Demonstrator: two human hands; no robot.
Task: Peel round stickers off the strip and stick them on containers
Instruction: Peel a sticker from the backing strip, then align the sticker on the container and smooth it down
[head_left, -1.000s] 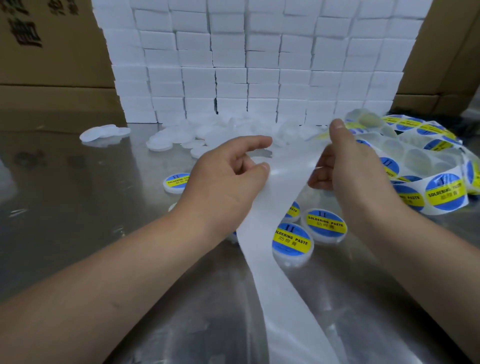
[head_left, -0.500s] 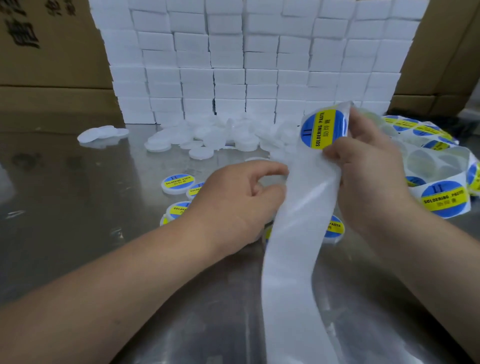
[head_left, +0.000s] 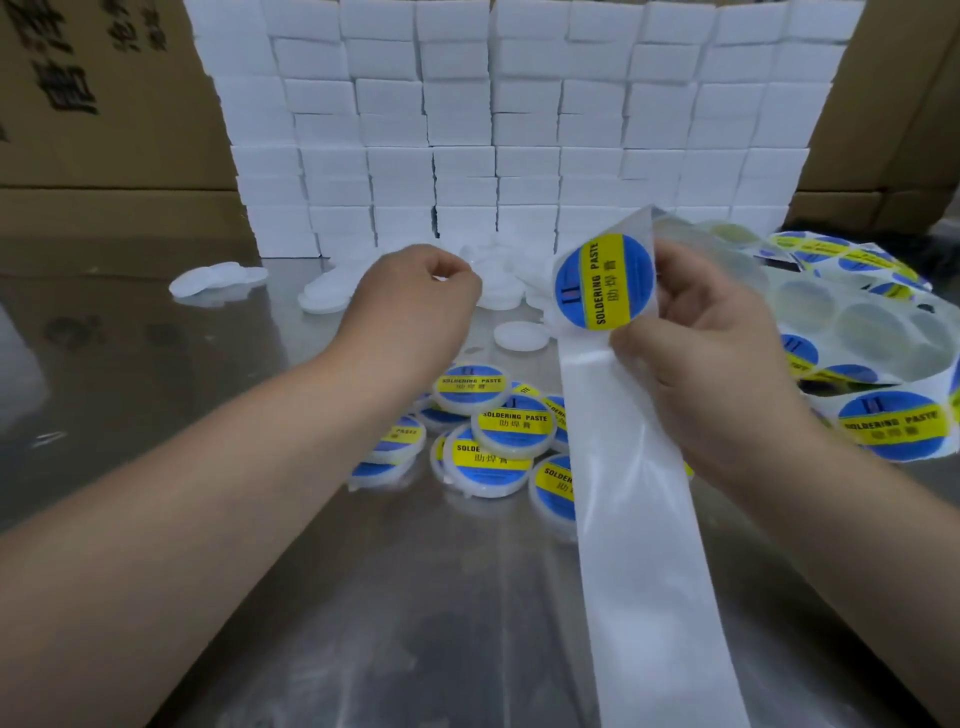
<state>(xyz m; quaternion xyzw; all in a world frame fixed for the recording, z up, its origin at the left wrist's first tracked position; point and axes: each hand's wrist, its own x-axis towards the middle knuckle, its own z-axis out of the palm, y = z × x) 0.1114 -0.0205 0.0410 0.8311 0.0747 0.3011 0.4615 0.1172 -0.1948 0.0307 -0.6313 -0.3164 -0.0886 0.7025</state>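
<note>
My right hand (head_left: 717, 353) grips the white backing strip (head_left: 649, 571) at a fold. A round blue and yellow "SOLDERING PASTE" sticker (head_left: 602, 283) stands up from that fold, partly lifted off the strip. The bare strip hangs down toward the table's near edge. My left hand (head_left: 415, 296) is off the strip, fingers curled, over the heap of plain white round containers (head_left: 332, 299). A bit of white shows between thumb and forefinger; whether it grips a container is unclear. Several labelled containers (head_left: 493, 431) lie piled between my forearms.
The loose sticker strip with more stickers (head_left: 883, 421) coils at the right. A single white container (head_left: 521, 335) lies near the labelled pile. A wall of white boxes (head_left: 519, 130) stands at the back, flanked by cardboard cartons (head_left: 104, 104). The table is shiny metal (head_left: 415, 623).
My left hand has let go of the strip and moved away from me to the white containers. My right hand pulled the strip over its fold, bringing a sticker up.
</note>
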